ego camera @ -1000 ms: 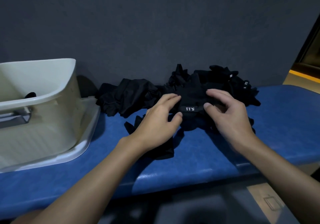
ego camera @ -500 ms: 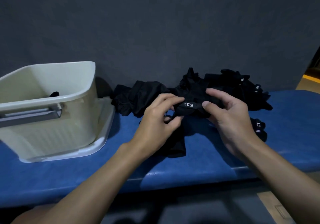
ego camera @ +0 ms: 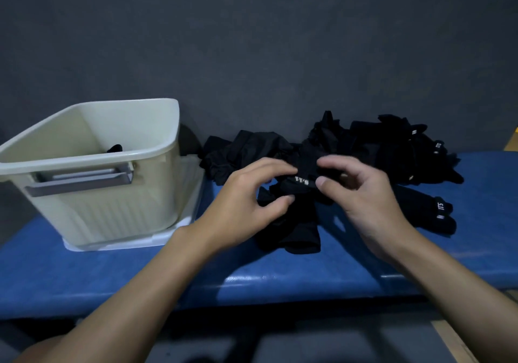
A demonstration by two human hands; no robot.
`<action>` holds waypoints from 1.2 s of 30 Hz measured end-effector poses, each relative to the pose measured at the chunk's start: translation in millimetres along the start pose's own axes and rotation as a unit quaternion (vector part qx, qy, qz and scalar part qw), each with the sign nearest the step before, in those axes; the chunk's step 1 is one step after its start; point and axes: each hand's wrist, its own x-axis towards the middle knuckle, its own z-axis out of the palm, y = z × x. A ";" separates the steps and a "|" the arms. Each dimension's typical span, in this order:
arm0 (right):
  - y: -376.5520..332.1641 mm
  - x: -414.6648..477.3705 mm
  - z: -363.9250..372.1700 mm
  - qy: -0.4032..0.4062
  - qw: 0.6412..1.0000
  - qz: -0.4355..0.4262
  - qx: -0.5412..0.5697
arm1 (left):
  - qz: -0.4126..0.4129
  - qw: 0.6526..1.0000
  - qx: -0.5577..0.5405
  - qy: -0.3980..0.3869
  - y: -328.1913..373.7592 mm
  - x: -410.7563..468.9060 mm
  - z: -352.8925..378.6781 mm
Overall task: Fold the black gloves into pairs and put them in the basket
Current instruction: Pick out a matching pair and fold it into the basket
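Note:
A black glove (ego camera: 304,183) with a small white logo is held between both hands just above the blue bench. My left hand (ego camera: 246,205) pinches its left side with curled fingers and thumb. My right hand (ego camera: 361,194) pinches its right side, thumb by the logo. More of this black fabric (ego camera: 294,233) hangs down onto the bench below. A heap of black gloves (ego camera: 386,149) lies behind my hands against the wall. The cream basket (ego camera: 112,194) stands at the left, with a bit of black fabric (ego camera: 114,148) showing inside.
A folded black pair (ego camera: 429,214) with white logos lies on the blue padded bench (ego camera: 140,278) right of my right hand. The basket rests on a white lid (ego camera: 126,243). A dark grey wall (ego camera: 252,40) closes off the back. The bench's front edge runs under my forearms.
The view has swung left, so the basket now shows more fully. Both hands have gathered the logo glove tighter and lifted it a little off the pile.

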 end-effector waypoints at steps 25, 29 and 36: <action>36.0 -39.0 -16.0 -0.117 0.917 0.027 -0.380 | -0.057 0.928 0.270 -0.250 -13.1 -57.2 -4.9; 35.9 -43.7 -5.8 -0.070 0.953 0.040 -0.291 | -0.060 0.943 0.239 -0.223 -13.4 -60.4 -6.8; 41.7 -37.5 0.7 -0.028 0.983 0.079 -0.165 | -0.157 0.969 0.128 -0.144 -14.8 -55.5 -10.1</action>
